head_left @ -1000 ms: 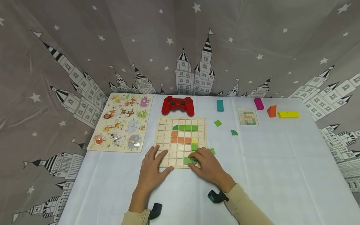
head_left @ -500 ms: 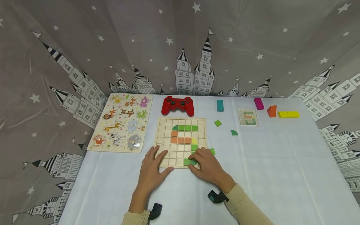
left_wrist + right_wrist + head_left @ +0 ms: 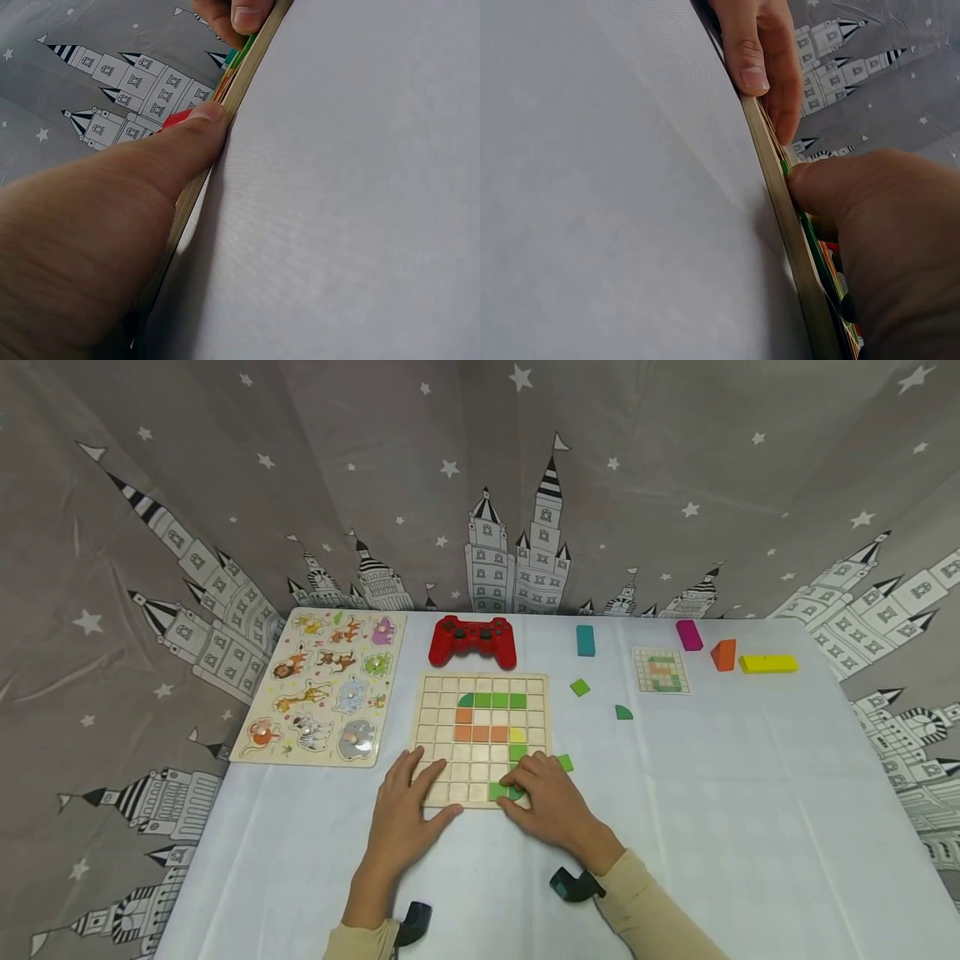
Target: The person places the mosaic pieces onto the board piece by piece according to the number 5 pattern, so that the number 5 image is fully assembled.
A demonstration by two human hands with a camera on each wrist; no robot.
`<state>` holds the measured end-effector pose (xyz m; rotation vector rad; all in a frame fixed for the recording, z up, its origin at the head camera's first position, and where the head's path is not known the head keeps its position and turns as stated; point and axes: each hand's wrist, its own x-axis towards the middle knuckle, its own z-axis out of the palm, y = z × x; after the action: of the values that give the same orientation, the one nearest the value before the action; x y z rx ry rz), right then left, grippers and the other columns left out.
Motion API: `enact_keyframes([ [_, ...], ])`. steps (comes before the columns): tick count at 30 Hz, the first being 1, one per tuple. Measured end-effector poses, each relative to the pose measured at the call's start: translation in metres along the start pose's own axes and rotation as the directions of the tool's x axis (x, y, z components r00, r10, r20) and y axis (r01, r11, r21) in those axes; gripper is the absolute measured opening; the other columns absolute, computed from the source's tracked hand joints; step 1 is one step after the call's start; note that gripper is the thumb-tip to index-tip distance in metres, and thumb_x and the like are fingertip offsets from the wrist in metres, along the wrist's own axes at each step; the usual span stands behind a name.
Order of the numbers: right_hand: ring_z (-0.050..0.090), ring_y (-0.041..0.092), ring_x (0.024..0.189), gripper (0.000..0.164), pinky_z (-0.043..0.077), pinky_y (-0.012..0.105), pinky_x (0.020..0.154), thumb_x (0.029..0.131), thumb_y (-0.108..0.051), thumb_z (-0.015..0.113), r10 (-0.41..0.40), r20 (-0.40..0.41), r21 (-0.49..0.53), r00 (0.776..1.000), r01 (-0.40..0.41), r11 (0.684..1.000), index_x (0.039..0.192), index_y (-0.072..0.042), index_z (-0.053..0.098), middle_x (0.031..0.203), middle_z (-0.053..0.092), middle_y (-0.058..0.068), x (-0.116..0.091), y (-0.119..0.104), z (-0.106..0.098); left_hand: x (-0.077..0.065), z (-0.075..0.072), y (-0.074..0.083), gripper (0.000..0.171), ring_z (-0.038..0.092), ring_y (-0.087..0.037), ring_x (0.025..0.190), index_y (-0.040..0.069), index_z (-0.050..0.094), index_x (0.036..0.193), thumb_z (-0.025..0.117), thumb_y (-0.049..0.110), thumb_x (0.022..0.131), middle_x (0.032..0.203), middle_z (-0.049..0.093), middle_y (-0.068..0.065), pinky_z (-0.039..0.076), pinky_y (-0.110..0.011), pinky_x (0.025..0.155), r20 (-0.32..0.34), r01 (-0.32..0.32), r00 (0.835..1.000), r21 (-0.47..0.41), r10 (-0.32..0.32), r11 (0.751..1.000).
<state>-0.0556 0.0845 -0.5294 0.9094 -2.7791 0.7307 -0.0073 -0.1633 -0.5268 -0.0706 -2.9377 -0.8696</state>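
A wooden grid board [image 3: 441, 752] lies in front of me, holding green, orange and yellow tiles in an S-like shape. My left hand [image 3: 405, 814] rests on its front-left corner, fingers spread over the squares and thumb on the front edge. My right hand [image 3: 553, 802] is over the front-right corner, where its thumb and index finger pinch a green square tile [image 3: 497, 792] in the bottom row. Beside that tile a darker green quarter-round tile [image 3: 516, 793] shows partly under the fingers. In the right wrist view, the right thumb [image 3: 810, 184] touches a green tile's edge.
Loose green square tiles [image 3: 580, 687] and a quarter-round tile [image 3: 624, 712] lie right of the board. Behind are a red game controller [image 3: 472, 642], a pattern card [image 3: 661, 671], and teal, magenta, orange and yellow blocks [image 3: 768, 664]. An animal puzzle [image 3: 315, 689] lies left.
Both hands keep their places on the board, and the tiles stay where they were. The whole head view has shifted very slightly.
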Motion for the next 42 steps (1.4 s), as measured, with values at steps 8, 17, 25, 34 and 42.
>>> enact_keyframes([
  [8,0.044,0.007,0.082,0.024,0.041,0.026,0.075,0.085,-0.042,0.082,0.029,0.012,0.002,1.000,-0.029,1.000,0.098,-0.022,0.075,0.085,0.058,-0.012,0.003,-0.005,-0.001,0.000,-0.001,-0.001,0.071,0.026,-0.041,0.153,0.020,0.060,0.141,0.083,0.046,0.080,0.162,0.037,-0.015,0.029,-0.068,0.117,0.011,0.005,1.000,-0.006,-0.005,1.000],
  [17,0.049,0.014,0.084,0.030,0.042,0.032,0.076,0.090,-0.038,0.077,0.133,-0.055,0.081,0.990,-0.129,0.988,0.110,-0.014,0.076,0.090,0.063,-0.004,0.015,0.025,-0.021,0.002,-0.002,-0.001,0.072,0.021,-0.038,0.156,0.022,0.058,0.144,0.082,0.049,0.082,0.165,0.033,-0.011,0.025,-0.065,0.121,0.052,0.037,0.998,-0.023,-0.035,0.999],
  [25,0.054,0.029,0.090,0.036,0.045,0.045,0.082,0.093,-0.032,0.074,0.417,-0.145,0.005,0.897,-0.420,0.907,0.119,-0.006,0.073,0.097,0.066,0.011,0.042,0.096,-0.045,0.000,-0.002,0.000,0.071,0.020,-0.037,0.156,0.023,0.057,0.144,0.081,0.050,0.082,0.165,0.033,-0.011,0.024,-0.065,0.121,0.054,0.048,0.997,-0.033,-0.046,0.998],
  [34,0.055,0.034,0.094,0.041,0.042,0.049,0.082,0.093,-0.037,0.073,0.563,-0.166,-0.049,0.809,-0.577,0.815,0.118,-0.004,0.072,0.095,0.063,0.013,0.056,0.116,-0.043,0.000,0.000,0.000,0.072,0.020,-0.036,0.156,0.023,0.057,0.144,0.082,0.049,0.082,0.165,0.033,-0.010,0.024,-0.064,0.122,0.058,0.054,0.997,-0.027,-0.052,0.998],
  [42,0.057,0.035,0.096,0.036,0.043,0.050,0.082,0.096,-0.029,0.063,0.566,-0.202,-0.059,0.799,-0.587,0.807,0.120,-0.003,0.071,0.099,0.066,0.015,0.056,0.114,-0.039,0.000,-0.001,-0.001,0.072,0.020,-0.036,0.156,0.024,0.057,0.144,0.082,0.048,0.081,0.166,0.032,-0.009,0.025,-0.063,0.122,0.058,0.057,0.997,-0.023,-0.055,0.998],
])
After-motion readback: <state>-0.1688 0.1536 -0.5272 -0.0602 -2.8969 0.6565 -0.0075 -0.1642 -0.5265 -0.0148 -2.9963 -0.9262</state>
